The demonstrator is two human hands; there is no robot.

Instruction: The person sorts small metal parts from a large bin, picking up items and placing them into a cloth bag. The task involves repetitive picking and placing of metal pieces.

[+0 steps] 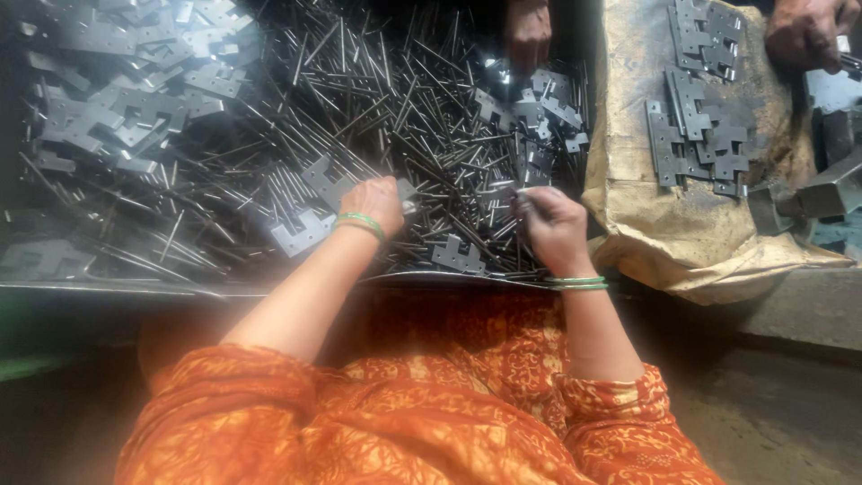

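My left hand (375,203) is closed on a grey metal hinge leaf (328,182) above a heap of thin metal pins (395,99). My right hand (548,218) pinches one thin pin (522,191) between its fingertips, a little to the right of the left hand. Both wrists carry green bangles. More loose hinge leaves (301,233) lie among the pins just below and beside my hands.
A pile of hinge leaves (135,81) fills the far left. Assembled hinges (696,135) lie on a brown sack (682,233) at the right. Other people's hands (528,31) (808,31) work at the far edge. A metal tray rim (108,289) runs in front of me.
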